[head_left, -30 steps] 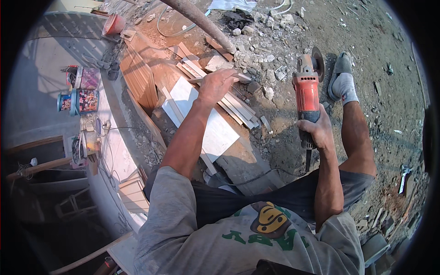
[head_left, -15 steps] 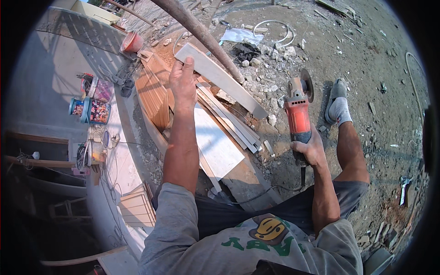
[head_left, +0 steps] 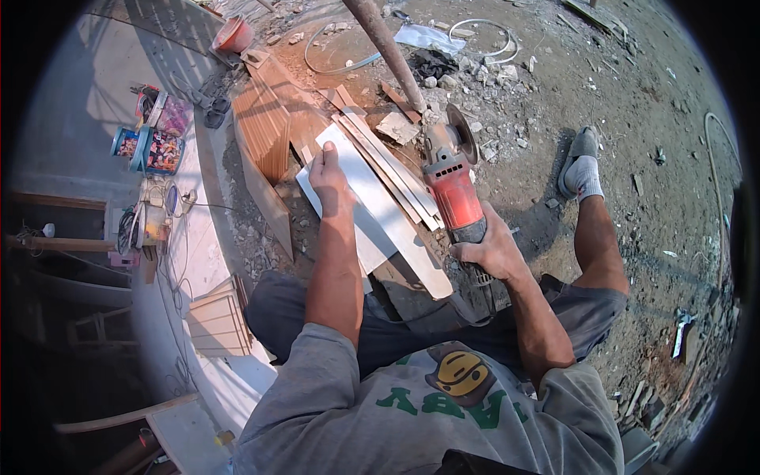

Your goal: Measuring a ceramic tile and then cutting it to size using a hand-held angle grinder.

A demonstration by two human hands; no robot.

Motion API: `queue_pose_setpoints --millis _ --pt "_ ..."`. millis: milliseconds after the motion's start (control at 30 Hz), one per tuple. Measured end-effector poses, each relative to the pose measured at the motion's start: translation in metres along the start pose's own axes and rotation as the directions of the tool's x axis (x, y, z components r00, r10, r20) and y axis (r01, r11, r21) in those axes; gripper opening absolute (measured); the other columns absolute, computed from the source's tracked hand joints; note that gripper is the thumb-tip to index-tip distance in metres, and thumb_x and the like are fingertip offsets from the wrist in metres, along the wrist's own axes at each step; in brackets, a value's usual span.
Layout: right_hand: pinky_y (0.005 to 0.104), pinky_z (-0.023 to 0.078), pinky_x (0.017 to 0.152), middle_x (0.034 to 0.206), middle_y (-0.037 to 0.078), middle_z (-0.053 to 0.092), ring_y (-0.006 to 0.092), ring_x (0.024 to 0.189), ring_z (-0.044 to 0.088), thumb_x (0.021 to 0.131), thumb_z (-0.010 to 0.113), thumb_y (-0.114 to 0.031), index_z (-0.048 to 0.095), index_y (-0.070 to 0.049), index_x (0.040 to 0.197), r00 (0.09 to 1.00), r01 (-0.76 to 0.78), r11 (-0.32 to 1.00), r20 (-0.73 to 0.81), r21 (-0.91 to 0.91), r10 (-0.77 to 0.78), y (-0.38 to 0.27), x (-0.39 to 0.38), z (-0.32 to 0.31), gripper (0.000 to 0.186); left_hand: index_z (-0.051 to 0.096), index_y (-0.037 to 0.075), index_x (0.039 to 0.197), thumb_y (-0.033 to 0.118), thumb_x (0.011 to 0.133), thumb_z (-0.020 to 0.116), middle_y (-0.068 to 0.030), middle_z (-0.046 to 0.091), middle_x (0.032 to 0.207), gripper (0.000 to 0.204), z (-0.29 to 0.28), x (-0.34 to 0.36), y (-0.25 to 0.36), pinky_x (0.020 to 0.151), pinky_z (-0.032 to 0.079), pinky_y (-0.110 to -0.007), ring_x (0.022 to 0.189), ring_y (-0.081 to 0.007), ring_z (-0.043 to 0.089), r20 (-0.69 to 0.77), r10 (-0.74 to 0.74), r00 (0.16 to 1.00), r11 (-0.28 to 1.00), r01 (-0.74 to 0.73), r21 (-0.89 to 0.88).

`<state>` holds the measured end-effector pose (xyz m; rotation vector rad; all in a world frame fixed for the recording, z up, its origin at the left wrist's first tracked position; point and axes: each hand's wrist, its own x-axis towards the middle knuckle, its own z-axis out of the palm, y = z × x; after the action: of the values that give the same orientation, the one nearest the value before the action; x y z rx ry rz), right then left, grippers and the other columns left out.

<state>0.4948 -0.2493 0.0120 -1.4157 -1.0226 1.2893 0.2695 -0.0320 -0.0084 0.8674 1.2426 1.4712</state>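
Left hand (head_left: 331, 188) partly closed, pinching the far end of a pale tile strip (head_left: 419, 264); thumb up near the end, other fingers partly hidden. Strip lies lengthwise over the white panel (head_left: 370, 252), near end past the panel's near edge; cannot tell if it touches the panel. Grip at one end probably so most of the strip stays free of fingers.

Right hand (head_left: 492, 247) closed round the dark rear body of a red angle grinder (head_left: 455, 198), right of the panel. Thumb crosses the handle, cord (head_left: 488, 299) trails from the tail. Disc (head_left: 462, 136) points away from the person, likely so it sits clear of both hands and the legs; can't tell if spinning.

Narrow strips (head_left: 398, 180) bunched along the panel's right edge, lengthwise, probably for easy reach. Brown tile stack (head_left: 261, 131) beyond the panel to its left, pieces lined up, presumably to save space. Two blue-rimmed tubs (head_left: 161, 150) well left of the panel, maybe set there away from the rubble. Slippered foot (head_left: 584, 154) well right of the panel, leg splayed, perhaps for balance and clearance.
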Motion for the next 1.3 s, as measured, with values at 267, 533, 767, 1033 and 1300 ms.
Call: queue_pose_setpoints --millis 267,533,767,1033,1300 --pt "0.0311 0.045 0.083 0.096 0.009 0.058 0.0195 0.086 0.055 0.058 0.076 -0.019 0.051 0.0 0.12 0.99 -0.087 0.996 0.111 -0.038 0.09 0.032 0.009 0.045 0.07 0.061 -0.002 0.102 0.023 0.091 0.067 -0.007 0.062 0.091 0.027 -0.073 0.003 -0.086 0.073 0.046 -0.028 0.08 -0.0155 0.056 -0.167 -0.045 0.985 0.984 0.073 0.165" --pt "0.0346 0.047 0.087 0.102 0.014 0.063 0.0245 0.094 0.06 0.057 0.078 -0.019 0.05 0.002 0.124 0.955 -0.231 0.966 0.163 -0.12 0.249 0.034 0.035 0.079 0.076 0.06 -0.002 0.105 0.025 0.088 0.07 -0.0088 0.063 0.086 0.033 -0.078 0.013 -0.122 0.071 0.047 -0.03 0.076 -0.0172 0.056 -0.194 -0.143 0.97 0.961 0.183 0.206" --pt "0.0334 0.047 0.086 0.099 0.013 0.063 0.0232 0.093 0.06 0.058 0.08 -0.019 0.052 0.004 0.12 0.952 -0.239 0.971 0.193 -0.025 0.239 0.049 0.061 0.11 0.072 0.064 -0.004 0.106 0.026 0.088 0.069 -0.0096 0.066 0.087 0.035 -0.106 0.053 -0.175 0.067 0.048 -0.031 0.074 -0.0171 0.059 -0.106 -0.106 0.989 0.941 0.134 0.31" --pt "0.0328 0.047 0.084 0.097 0.01 0.062 0.0206 0.09 0.059 0.058 0.08 -0.016 0.051 0.004 0.118 0.944 -0.286 0.957 0.16 -0.036 0.288 0.098 0.078 0.126 0.07 0.069 -0.003 0.099 0.03 0.088 0.066 -0.0114 0.07 0.081 0.035 -0.099 0.049 -0.167 0.069 0.051 -0.033 0.07 -0.0198 0.064 0.019 -0.07 0.997 0.724 0.038 0.689" --pt "0.0329 0.047 0.084 0.096 0.011 0.063 0.0212 0.09 0.06 0.056 0.08 -0.017 0.052 0.004 0.117 0.933 -0.35 0.936 0.103 0.028 0.345 0.095 0.078 0.113 0.069 0.07 0.0 0.099 0.03 0.082 0.071 -0.0159 0.071 0.084 0.034 -0.072 0.035 -0.155 0.073 0.052 -0.04 0.077 -0.0303 0.068 0.108 -0.014 0.994 0.268 -0.1 0.958"
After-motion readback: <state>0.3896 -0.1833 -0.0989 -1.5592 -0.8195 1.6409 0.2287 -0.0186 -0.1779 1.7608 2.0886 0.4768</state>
